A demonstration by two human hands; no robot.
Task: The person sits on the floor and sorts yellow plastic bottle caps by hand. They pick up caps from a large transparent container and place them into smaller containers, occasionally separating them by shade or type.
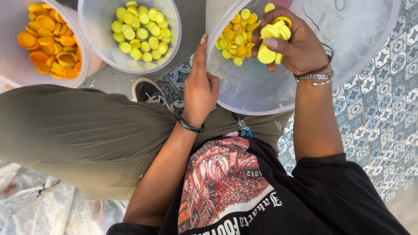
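Nearest to my view is the black printed T-shirt (244,191), and below it the olive trousers (82,130) over the raised knee. My left hand (199,89) holds the rim of the big translucent bucket (261,93); the fingers are mostly straight and pressed on the edge, with a black band (188,125) on the wrist. My right hand (291,41) is over this same bucket, and its fingers are closed around a handful of yellow bottle caps (273,39), the thumb pressing on top of them. Silver and dark bracelets (317,76) sit on that wrist. More yellow and amber caps (235,37) lie inside the bucket, against its far wall, just beside the held ones. To the left stands a second bucket (130,56) with lime-yellow caps (141,30), and further left a third bucket (13,65) with orange caps (50,41). A black shoe (146,91) shows between the buckets, on the patterned tile floor (383,109). Crumpled plastic sheet (35,204) lies at the lower left.
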